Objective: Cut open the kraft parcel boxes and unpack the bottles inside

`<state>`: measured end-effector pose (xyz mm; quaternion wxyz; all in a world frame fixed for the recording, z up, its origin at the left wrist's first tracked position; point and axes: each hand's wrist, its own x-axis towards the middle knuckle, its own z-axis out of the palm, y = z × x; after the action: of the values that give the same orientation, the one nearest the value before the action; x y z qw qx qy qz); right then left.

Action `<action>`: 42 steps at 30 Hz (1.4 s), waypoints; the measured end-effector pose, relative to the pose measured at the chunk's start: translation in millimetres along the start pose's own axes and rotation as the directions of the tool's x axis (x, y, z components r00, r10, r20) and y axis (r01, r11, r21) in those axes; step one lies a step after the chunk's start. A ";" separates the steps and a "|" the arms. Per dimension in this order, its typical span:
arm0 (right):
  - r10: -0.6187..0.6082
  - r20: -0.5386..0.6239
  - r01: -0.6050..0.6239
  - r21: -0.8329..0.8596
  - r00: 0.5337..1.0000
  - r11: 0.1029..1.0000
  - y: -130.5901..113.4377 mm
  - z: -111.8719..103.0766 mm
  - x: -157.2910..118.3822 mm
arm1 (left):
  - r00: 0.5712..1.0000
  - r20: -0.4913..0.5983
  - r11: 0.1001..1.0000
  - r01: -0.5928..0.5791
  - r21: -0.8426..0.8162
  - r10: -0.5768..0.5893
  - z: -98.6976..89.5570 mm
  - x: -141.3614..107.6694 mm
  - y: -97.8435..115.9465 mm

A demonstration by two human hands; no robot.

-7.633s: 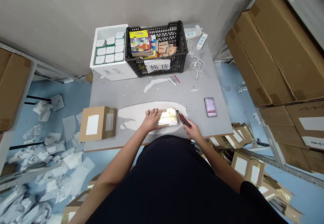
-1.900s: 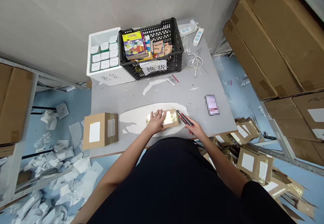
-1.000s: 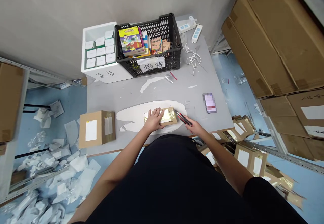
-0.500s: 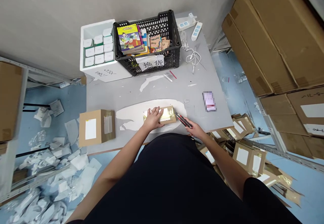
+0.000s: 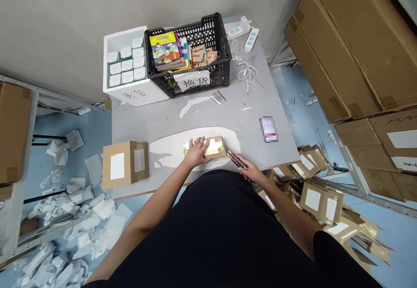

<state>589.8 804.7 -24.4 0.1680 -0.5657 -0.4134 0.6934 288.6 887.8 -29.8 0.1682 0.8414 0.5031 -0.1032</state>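
A small cardboard box (image 5: 220,148) with yellowish tape and a white label lies flat on a sheet of white paper (image 5: 169,142) at the table's near side. My left hand (image 5: 196,152) grips it from above, fingers over the top and thumb toward the near side, covering part of the label. In my right hand (image 5: 250,170) is a red and black utility knife (image 5: 237,159), held with closed fingers. Its tip points at the box's right end, a small gap away. Whether the blade is out is too small to tell.
Left on the table (image 5: 208,114) stands a bigger cardboard box (image 5: 125,164). Behind are a white foam box (image 5: 137,94) and a black crate (image 5: 224,73) of books. A phone (image 5: 269,129), cable (image 5: 248,74) and power strips (image 5: 251,40) lie right. Stacked cartons (image 5: 352,49) flank the table.
My right hand has drawn the knife slightly right and toward me, so its tip is away from the box's right end. My left hand stays on the box.
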 end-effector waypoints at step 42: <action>-0.016 -0.006 0.016 -0.034 1.000 0.999 0.8 -6.2 11.9 | 0.990 -0.128 0.996 -0.068 -0.054 0.061 13.9 0.4 -8.3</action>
<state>592.1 814.9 -32.8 0.1653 -0.5674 -0.4288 0.6832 281.4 886.4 -44.2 0.1638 0.8569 0.4879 -0.0297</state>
